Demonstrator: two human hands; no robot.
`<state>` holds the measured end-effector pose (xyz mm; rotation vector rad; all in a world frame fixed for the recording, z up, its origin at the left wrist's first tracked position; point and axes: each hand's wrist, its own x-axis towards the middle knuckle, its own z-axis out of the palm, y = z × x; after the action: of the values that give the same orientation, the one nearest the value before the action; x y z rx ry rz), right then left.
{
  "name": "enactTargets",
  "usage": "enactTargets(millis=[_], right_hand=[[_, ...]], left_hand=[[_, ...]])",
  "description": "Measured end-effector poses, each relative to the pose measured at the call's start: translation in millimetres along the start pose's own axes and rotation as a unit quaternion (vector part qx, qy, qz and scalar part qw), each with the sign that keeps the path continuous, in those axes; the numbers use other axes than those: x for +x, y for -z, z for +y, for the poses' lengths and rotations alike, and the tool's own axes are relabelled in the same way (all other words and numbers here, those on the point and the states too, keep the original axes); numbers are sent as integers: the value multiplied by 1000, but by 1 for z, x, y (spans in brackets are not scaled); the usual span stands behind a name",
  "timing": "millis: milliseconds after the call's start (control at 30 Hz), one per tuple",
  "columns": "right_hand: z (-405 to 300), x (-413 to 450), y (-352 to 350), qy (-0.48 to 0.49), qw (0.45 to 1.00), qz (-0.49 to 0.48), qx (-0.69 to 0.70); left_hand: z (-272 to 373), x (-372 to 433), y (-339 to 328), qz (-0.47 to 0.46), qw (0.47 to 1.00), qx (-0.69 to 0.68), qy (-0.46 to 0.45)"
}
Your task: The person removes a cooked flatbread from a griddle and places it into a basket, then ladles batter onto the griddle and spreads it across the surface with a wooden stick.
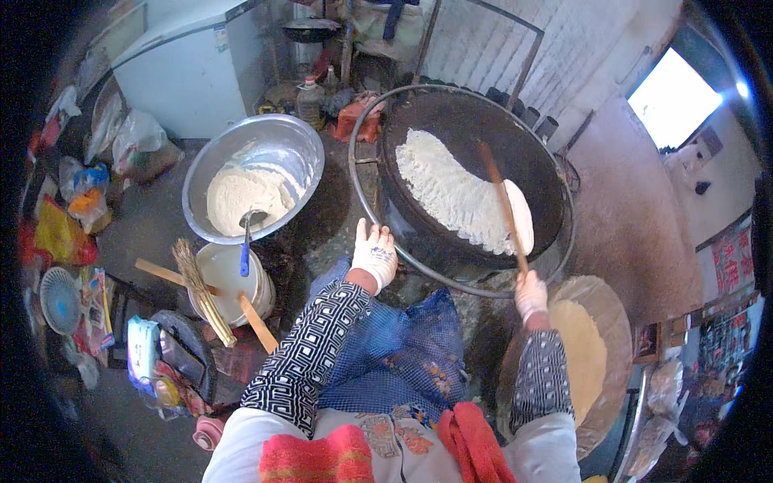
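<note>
In a white work glove, my right hand (532,294) grips the end of a long wooden scraper (505,202). The scraper lies across a band of pale batter (453,193) on a round black griddle (441,115). The batter curves from the griddle's upper left to its lower right, with a ragged outer edge. A raised metal ring (357,163) surrounds the griddle. My left hand (374,256), also gloved, rests at the ring's near left side with extended fingers touching it; whether they curl around it is unclear.
A steel basin (192,202) of batter stands left, with a blue-handled ladle (244,256) in it. Below are a white bucket (266,284), a straw brush (202,290) and wooden sticks. A round pale flatbread (577,356) lies on a lined round surface (616,338) at lower right.
</note>
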<state>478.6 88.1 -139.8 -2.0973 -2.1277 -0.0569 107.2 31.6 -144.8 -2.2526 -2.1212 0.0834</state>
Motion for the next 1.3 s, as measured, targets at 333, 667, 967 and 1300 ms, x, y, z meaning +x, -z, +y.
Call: enactTargets(millis=[333,667,967,1300], right_hand=[[7,-2,-15,8,999,21,-27],[-5,-20,-26,87,995,34,-21],[11,-2,-34,-21,999,38,9],[-5,-55,-39,66,988,-64,125]], left_hand=[[4,-8,14,66,997,2,31],[45,-30,-7,120,989,7,-80],[23,-16,-13,68,991,71,-86],[7,-19,-9,55,996,59,-40]])
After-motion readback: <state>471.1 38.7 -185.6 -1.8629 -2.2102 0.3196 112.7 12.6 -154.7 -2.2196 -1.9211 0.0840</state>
